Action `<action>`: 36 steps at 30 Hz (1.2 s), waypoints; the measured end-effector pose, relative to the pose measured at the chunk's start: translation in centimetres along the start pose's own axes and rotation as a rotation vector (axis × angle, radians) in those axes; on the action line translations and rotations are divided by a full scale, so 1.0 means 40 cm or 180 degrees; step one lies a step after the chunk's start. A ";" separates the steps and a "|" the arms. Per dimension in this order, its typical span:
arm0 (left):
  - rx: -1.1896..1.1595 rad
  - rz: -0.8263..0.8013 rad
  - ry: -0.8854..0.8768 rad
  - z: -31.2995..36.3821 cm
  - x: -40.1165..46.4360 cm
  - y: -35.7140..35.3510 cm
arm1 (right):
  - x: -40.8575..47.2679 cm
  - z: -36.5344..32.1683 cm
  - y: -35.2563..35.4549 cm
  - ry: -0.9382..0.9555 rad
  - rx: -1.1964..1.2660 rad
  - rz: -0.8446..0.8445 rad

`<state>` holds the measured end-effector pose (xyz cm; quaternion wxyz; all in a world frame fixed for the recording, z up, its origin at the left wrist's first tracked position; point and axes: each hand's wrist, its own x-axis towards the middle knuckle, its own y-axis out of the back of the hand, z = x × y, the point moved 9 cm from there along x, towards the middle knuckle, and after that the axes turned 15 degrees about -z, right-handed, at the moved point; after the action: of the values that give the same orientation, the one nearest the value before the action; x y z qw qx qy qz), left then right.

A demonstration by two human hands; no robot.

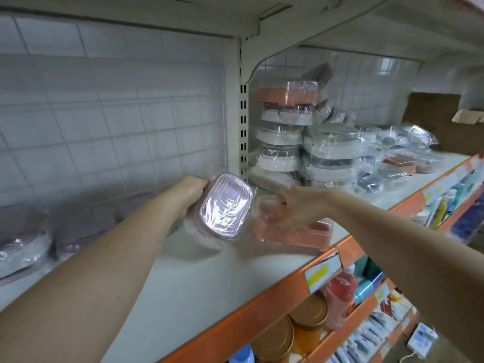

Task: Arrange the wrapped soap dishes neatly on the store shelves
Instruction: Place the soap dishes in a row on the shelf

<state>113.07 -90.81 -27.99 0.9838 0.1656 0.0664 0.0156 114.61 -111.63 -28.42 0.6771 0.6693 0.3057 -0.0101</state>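
My left hand [189, 193] grips a wrapped lilac soap dish [224, 206] by its far edge, tilted so its shiny face points at me, just above the white shelf [199, 273]. Beside it, my right hand [296, 206] holds a wrapped pink soap dish [296, 233] that rests on the shelf near the front edge. Stacks of wrapped soap dishes [282, 132] in grey, white and orange stand at the back against the upright post. More wrapped purple dishes [28, 237] lie in a row at the far left.
A metal upright [243, 121] and bracket divide the shelf bays. Loose wrapped packs [398, 158] lie in a heap to the right, with a cardboard box [434, 111] behind. The orange shelf edge [262, 307] carries price tags; bottles and cans [309, 318] fill the shelves below.
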 end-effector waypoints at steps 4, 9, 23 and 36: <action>0.0493 0.0349 0.0351 -0.111 0.000 0.028 | 0.005 -0.006 0.022 -0.0236 0.0264 0.0569; 0.1359 -0.0059 0.0077 -0.076 -0.019 -0.035 | -0.006 -0.017 -0.004 -0.0324 0.0185 0.0158; 0.2676 -0.0552 0.0828 -0.074 -0.130 -0.149 | -0.003 -0.006 -0.042 0.0008 0.0571 -0.0112; 0.2427 0.1225 0.0820 0.035 -0.343 0.097 | 0.004 -0.239 0.132 0.1013 0.1017 0.1006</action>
<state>99.61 -88.32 -23.70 0.8154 0.5225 0.1575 0.1932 113.17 -102.30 -22.94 0.4995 0.8002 0.2945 0.1529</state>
